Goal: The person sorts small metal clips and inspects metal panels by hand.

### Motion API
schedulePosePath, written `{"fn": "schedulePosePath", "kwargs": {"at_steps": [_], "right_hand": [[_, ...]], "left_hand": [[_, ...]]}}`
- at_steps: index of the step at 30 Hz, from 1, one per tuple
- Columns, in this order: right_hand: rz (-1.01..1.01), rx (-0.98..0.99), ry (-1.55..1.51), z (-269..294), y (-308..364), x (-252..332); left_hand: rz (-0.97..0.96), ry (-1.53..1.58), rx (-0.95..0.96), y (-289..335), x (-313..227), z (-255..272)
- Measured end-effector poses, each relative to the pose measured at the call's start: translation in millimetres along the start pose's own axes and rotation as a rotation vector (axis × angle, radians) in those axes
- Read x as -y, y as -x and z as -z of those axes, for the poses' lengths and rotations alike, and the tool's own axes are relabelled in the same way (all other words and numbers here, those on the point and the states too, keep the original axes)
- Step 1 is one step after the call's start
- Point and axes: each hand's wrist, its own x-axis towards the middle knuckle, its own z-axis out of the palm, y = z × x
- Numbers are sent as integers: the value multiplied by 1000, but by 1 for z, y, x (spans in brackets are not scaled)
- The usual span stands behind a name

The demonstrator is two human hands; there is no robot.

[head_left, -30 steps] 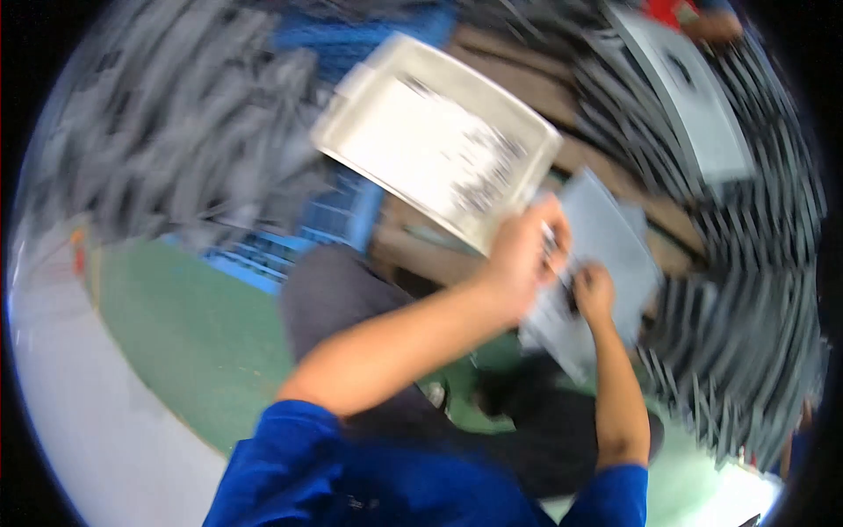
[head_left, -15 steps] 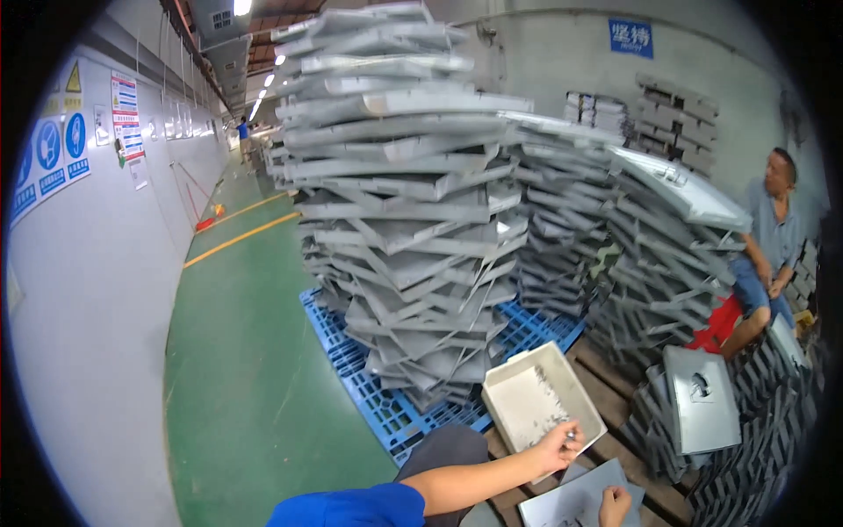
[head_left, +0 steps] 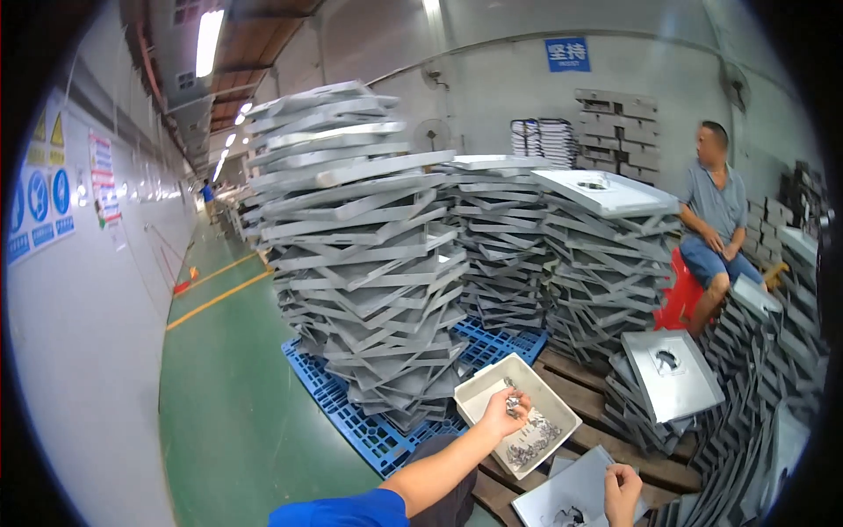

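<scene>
My left hand point(head_left: 505, 413) is over a cream plastic bin point(head_left: 471, 406), its fingers curled around several small metal pieces point(head_left: 515, 404). More small shiny pieces lie scattered on the bin's floor. My right hand point(head_left: 622, 488) is closed, fingertips pressed together, just above the right part of a flat grey metal panel point(head_left: 549, 494). Whatever those fingertips hold, if anything, is too small to make out. Dark little pieces or a cut-out show at the panel's lower edge, partly cut off by the picture.
Tall stacks of grey sheet-metal trays point(head_left: 360, 255) stand on a blue plastic pallet point(head_left: 386, 448). Wooden slats point(head_left: 580, 386) run beside the bin. A panel with a round hole point(head_left: 672, 378) tops a low stack at right. Another person point(head_left: 716, 206) sits on a red stool point(head_left: 678, 294).
The view has tilted up and turned right. My left hand has shifted from the bin's near right corner to over its middle, now with metal pieces visible in it. My right hand stays by the panel.
</scene>
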Motion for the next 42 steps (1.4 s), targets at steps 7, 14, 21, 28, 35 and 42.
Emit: {"fn": "schedulePosePath", "kwargs": {"at_steps": [7, 14, 21, 28, 35, 42], "right_hand": [[383, 95, 389, 1, 18, 34], [337, 188, 442, -1, 16, 23], [130, 366, 568, 0, 0, 15], [217, 223, 460, -4, -13, -8], [106, 200, 437, -4, -21, -23], [33, 190, 406, -4, -29, -35]], "left_hand": [[167, -580, -67, -31, 7, 5], [409, -911, -311, -54, 77, 43], [726, -1140, -133, -53, 110, 50], [862, -1298, -5, -48, 133, 61], [760, -1148, -46, -49, 145, 50], [664, -1141, -10, -54, 148, 50]]}}
